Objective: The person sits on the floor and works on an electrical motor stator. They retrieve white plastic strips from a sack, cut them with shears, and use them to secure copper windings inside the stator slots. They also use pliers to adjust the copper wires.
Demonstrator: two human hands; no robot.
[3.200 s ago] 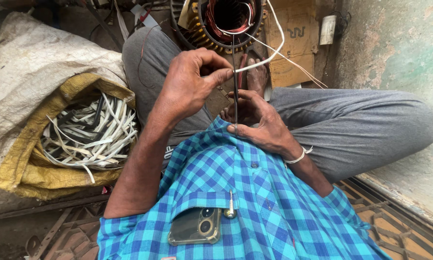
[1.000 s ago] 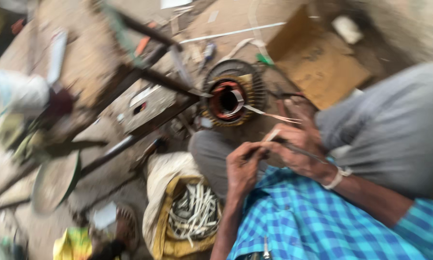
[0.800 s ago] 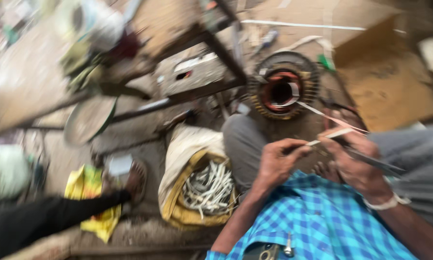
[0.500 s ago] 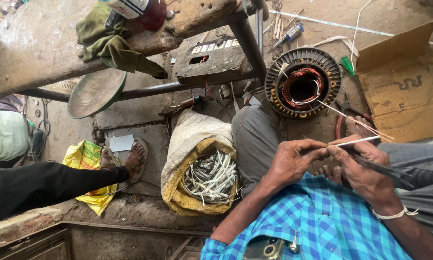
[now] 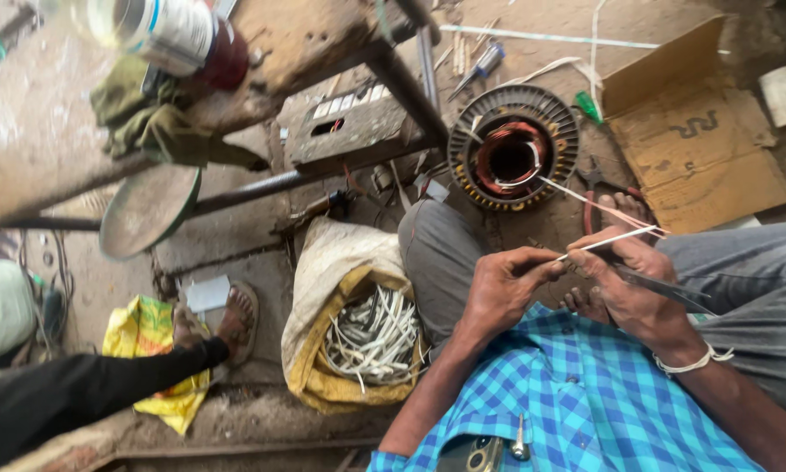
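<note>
Both hands' fingers (image 5: 533,259) pinching white strip (image 5: 607,242), tan cardboard box (image 5: 699,144) beyond.

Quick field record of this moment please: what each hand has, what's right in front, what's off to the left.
left hand: pinches the near end of a thin white strip
right hand: touches the same strip, a thin dark blade runs under it
ahead: motor stator with copper windings, on the ground between the knees
pliers: red-handled, right of the stator
cardboard: flat, far right
sack: open, full of white strips, left of the left knee
far left: another person's sandalled foot
</note>
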